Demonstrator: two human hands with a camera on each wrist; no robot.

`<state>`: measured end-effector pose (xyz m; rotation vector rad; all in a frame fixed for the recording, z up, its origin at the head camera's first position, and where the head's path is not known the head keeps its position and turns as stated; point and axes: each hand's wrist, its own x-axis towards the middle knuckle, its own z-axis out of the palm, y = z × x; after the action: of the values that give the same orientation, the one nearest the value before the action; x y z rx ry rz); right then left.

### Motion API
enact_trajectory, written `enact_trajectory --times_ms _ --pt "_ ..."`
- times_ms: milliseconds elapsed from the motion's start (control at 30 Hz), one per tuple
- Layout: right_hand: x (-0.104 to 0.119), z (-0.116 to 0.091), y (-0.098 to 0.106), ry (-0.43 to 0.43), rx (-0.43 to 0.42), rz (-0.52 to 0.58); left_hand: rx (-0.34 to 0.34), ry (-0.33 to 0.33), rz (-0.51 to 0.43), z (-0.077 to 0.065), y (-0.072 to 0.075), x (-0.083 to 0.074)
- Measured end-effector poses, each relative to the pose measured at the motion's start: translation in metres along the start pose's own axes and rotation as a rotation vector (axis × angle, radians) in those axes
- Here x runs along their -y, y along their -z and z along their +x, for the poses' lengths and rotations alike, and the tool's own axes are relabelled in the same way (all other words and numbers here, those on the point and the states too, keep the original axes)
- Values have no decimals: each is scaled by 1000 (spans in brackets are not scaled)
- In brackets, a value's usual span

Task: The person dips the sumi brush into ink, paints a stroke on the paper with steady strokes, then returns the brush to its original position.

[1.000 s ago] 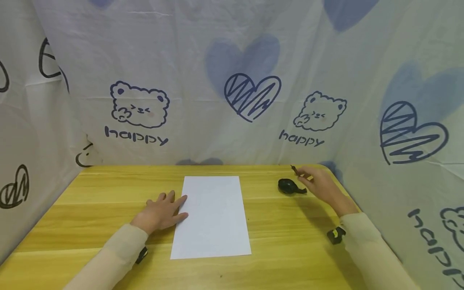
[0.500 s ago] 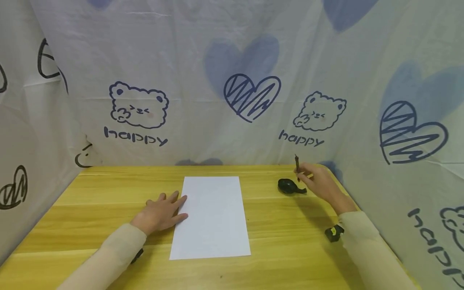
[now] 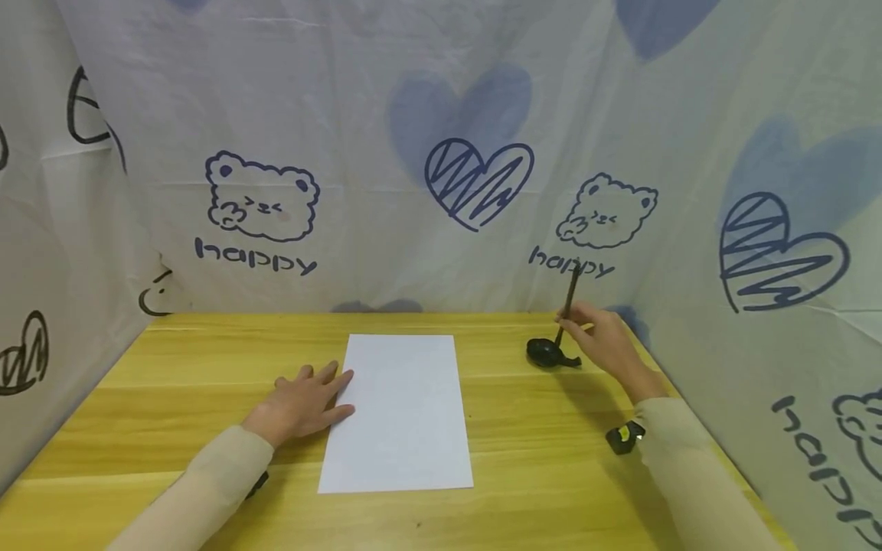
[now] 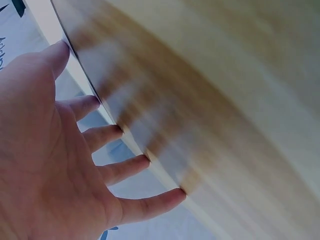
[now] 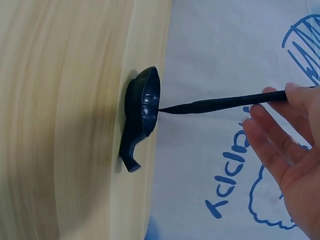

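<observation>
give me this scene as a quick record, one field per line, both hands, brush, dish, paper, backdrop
left hand: spread, thumb and index finger over the left edge of the white paper sheet
right hand: pinches the calligraphy brush
brush: tip down, at the rim of the small black dish; contact unclear
dish: on the wood-grain table, right of the sheet
sheet: flat, no marks visible
backdrop: pale cloth printed with hearts, bears and "happy"

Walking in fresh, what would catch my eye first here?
Probably the plain white rectangular paper sheet lying on the yellow wood-grained table, the left hand resting at its left edge. Right of it, the right hand holds a slim dark brush, tip pointing toward a small black rounded dish.
</observation>
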<state>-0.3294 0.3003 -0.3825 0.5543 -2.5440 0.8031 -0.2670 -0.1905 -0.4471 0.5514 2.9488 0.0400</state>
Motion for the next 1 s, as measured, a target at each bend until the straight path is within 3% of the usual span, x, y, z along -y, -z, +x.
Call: enact_trajectory --times_ms 467,1000 --pt "-4 4 -10 -94 -61 81 12 3 -24 0 1 -2" --pt "-5 8 -18 -135 -98 141 20 15 -47 0 -1 -4"
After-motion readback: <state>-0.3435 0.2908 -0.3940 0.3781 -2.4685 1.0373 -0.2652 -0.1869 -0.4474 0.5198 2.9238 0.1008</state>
